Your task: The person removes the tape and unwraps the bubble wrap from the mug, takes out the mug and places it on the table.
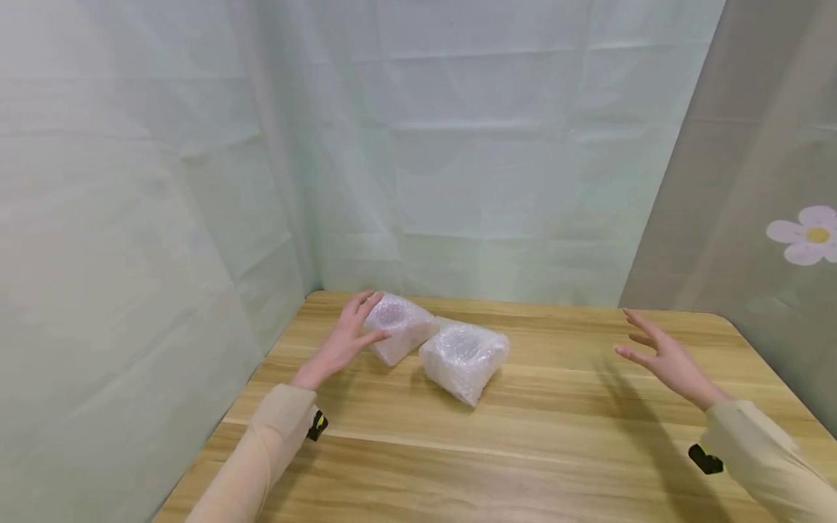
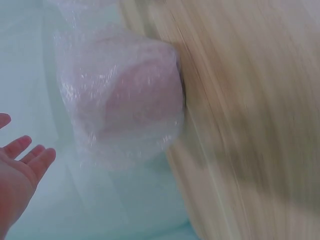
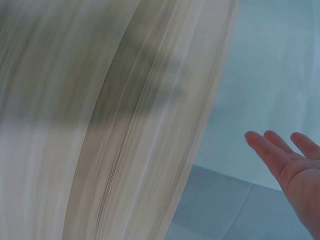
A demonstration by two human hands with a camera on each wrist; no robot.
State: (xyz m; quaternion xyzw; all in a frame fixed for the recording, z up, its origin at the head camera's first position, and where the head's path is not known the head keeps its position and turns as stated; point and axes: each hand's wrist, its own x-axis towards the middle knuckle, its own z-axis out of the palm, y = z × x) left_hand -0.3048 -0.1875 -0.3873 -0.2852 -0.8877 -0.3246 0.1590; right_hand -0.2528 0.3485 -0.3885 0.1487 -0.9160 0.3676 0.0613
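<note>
Two bubble-wrapped items stand close together on the wooden table. The left bubble-wrapped item shows a pinkish tint through its wrap, seen larger in the left wrist view. Just right of it and nearer the front is the second bubble-wrapped item; what the wraps contain is hidden. My left hand is beside the left item, fingers spread and overlapping its edge in the head view. Over the table's right side my right hand hovers with its fingers extended, holding nothing.
The wooden table has pale fabric sheets hanging behind it and at both sides. A printed flower shows on the right-hand sheet. Dark cameras sit at both sleeve cuffs.
</note>
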